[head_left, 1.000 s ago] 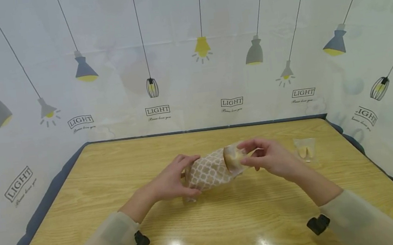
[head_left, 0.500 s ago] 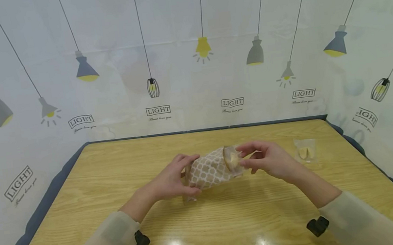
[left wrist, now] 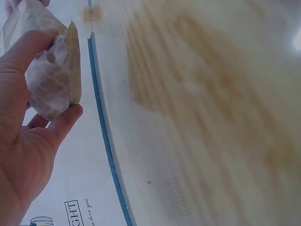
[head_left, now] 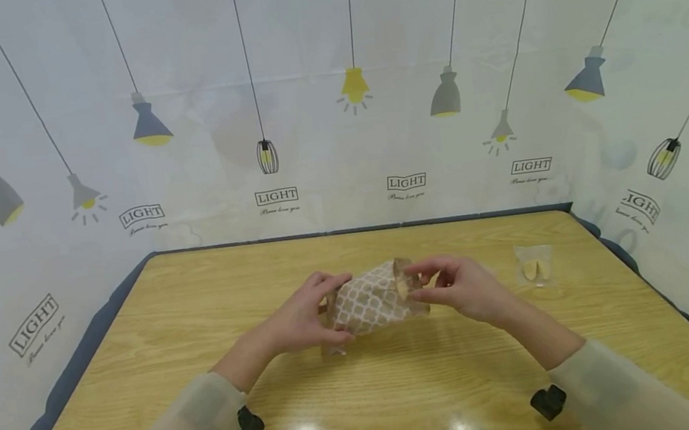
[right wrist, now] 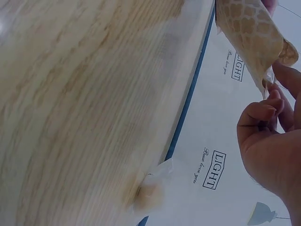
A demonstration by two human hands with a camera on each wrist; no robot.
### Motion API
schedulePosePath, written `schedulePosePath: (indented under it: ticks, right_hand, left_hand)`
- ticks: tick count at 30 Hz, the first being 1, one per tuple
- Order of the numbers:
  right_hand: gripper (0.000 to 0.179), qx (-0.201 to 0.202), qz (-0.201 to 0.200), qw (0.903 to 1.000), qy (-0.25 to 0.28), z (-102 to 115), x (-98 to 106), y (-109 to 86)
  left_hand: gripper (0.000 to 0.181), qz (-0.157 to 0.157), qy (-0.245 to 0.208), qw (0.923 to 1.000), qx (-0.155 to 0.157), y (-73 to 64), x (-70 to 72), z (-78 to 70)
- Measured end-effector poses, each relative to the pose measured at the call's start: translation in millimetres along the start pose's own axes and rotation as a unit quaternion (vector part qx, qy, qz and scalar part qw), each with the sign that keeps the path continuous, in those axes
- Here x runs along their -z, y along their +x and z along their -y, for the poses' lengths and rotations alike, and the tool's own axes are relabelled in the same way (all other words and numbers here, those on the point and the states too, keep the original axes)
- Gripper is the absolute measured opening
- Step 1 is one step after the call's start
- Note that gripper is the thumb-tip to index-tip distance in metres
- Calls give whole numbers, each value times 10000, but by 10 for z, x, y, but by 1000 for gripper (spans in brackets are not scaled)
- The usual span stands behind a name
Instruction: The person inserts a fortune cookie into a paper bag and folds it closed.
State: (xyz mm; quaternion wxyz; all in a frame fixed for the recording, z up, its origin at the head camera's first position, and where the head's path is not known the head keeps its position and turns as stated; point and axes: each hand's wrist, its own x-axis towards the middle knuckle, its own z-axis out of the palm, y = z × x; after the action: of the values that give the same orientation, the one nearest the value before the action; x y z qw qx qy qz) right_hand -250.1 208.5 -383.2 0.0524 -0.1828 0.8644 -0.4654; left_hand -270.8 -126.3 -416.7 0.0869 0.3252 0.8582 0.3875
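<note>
Left hand [head_left: 301,313] around a patterned bag [head_left: 369,301], right hand [head_left: 475,288] in a pinch on clear wrapper [right wrist: 269,76], plastic packet [head_left: 535,268] rightward of both.

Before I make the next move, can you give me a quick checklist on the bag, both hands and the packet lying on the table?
1. Left hand grips the patterned paper bag: ok, at the end away from the opening.
2. Bag mouth open and facing the right hand: ok.
3. Right hand has hold of the clear wrapper at the opening: ok, it looks pinched.
4. Right hand free of the bag: not ok, its fingertips are at the mouth.
5. Wrapped contents fully inside: cannot tell, the fingers hide much of the opening.
6. Other clear packet out of the way: ok, on the table beyond the right hand, untouched.
</note>
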Motion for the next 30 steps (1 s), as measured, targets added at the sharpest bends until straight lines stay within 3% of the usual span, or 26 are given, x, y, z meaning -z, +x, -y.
schedulePosePath:
  ticks: [7, 16, 30]
  right_hand:
    - [40, 122, 7, 9999, -24, -7, -41, 16]
    - [40, -11, -9, 10000, -24, -12, -45, -6]
    - [43, -355, -382, 9985, 190, -247, 334, -238]
  left_hand:
    - [102, 27, -53, 10000, -28, -10, -5, -15]
    - [101, 24, -6, 10000, -32, -9, -16, 9]
    - [101, -39, 90, 9999, -48, -17, 6, -3]
